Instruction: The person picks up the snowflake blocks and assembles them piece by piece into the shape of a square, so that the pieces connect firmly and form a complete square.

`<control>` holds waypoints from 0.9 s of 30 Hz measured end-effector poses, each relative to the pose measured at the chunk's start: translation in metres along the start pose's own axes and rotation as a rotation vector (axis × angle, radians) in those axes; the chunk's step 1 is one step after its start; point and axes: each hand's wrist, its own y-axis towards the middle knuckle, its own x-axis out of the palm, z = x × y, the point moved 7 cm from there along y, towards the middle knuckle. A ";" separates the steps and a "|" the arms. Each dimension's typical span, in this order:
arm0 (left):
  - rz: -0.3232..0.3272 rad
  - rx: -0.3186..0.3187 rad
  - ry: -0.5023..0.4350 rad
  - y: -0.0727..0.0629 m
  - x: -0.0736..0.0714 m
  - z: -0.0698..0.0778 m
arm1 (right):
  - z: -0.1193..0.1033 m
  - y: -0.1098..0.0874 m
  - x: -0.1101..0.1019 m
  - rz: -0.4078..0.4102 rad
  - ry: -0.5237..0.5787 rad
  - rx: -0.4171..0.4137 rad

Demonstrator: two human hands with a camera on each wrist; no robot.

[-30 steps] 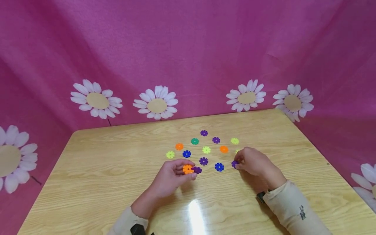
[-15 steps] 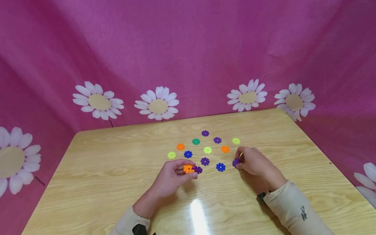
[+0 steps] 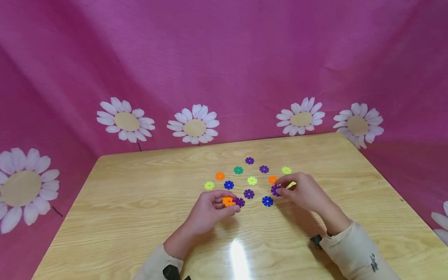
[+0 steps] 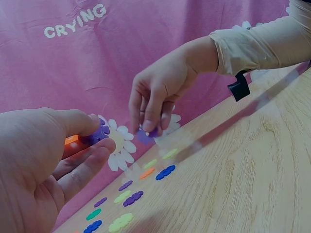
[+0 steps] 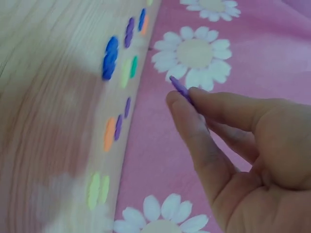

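My left hand (image 3: 209,210) pinches an orange notched plastic disc (image 3: 228,201) and a purple notched disc (image 3: 240,202), joined edge to edge. In the left wrist view, the thumb and fingers grip the pair, the purple disc (image 4: 98,134) sticking out toward the fingertips. Between thumb and forefinger, my right hand (image 3: 309,192) holds another purple notched disc (image 3: 275,190), raised above the table. That disc (image 5: 180,88) appears edge-on in the right wrist view. Near the hands lie a loose blue disc (image 3: 267,201) and a loose purple disc (image 3: 249,194).
Several more flat discs lie scattered farther back, among them a green disc (image 3: 238,170), an orange disc (image 3: 219,176) and a yellow disc (image 3: 252,180). A pink cloth (image 3: 224,70) with daisies hangs behind the wooden table (image 3: 140,202).
My right hand has lifted its purple disc off the table and moved it left toward the left hand. A yellow disc shows behind that hand. The left hand keeps its pose; the view has shifted slightly.
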 end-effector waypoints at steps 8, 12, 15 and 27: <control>0.016 -0.008 -0.002 0.000 -0.001 0.000 | -0.019 -0.009 0.003 0.007 0.145 -0.008; 0.024 -0.012 0.002 0.000 -0.001 -0.001 | -0.029 -0.014 0.007 -0.018 0.250 -0.024; 0.030 -0.016 0.003 0.001 -0.001 -0.002 | -0.035 -0.017 0.011 -0.046 0.336 -0.045; 0.021 0.014 -0.015 0.001 0.002 -0.001 | -0.048 -0.020 0.030 -0.116 0.442 -0.074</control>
